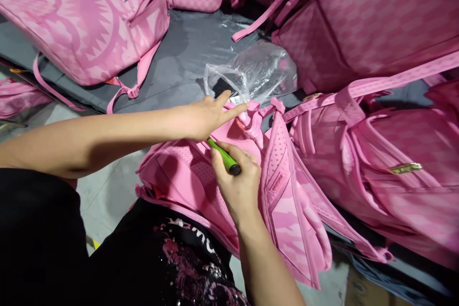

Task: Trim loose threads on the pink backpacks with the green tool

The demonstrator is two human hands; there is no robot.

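Observation:
My right hand (238,177) is closed around a slim green tool with a black end (225,157), its kind unclear. The tip points up and left, hidden near my left wrist. My left hand (211,114) lies over the top of a pink backpack (193,167), at least two fingers stretched out and apart. That backpack rests against my lap with its back panel and padded shoulder strap (278,177) facing me. Just beyond my left fingertips is a clear plastic bag (272,74). Pink webbing bunches beside those fingers.
A pink camouflage backpack with a toothed print (89,19) lies at the upper left. Larger pink checked backpacks (390,19) crowd the right, and another pink one (405,162) sits below them. Grey sheeting (186,43) covers the surface between. Loose straps hang over its front edge.

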